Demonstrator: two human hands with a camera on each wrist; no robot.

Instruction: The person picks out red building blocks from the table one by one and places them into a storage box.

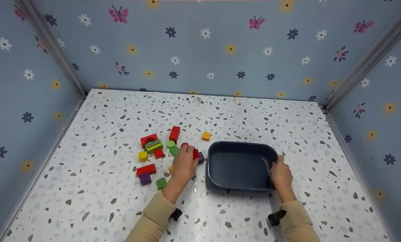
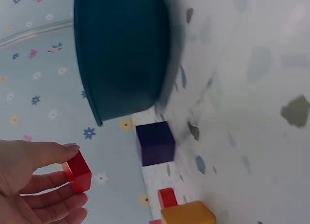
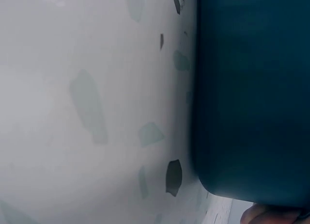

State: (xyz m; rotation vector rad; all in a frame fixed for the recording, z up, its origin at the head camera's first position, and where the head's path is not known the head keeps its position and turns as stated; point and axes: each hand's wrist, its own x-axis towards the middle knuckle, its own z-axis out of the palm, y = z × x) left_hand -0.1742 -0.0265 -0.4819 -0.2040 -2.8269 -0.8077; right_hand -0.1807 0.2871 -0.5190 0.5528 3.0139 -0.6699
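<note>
1. Left hand (image 1: 184, 164): thumb and fingers pinch a red block (image 2: 77, 172), raised above the table (image 1: 234, 218).
2. Right hand (image 1: 282, 174): curled round the right end of a blue tub (image 1: 241, 171).
3. Purple block (image 1: 201, 158): between left hand and tub.
4. Yellow-orange cube (image 1: 206, 136): near the tub's far-left corner.
5. Flowered panels (image 1: 190, 43) enclose the table's back and sides.

Both hands (image 1: 184, 164) (image 1: 282, 174) curled — arms (image 1: 155, 215) (image 1: 297, 220) forward
</note>
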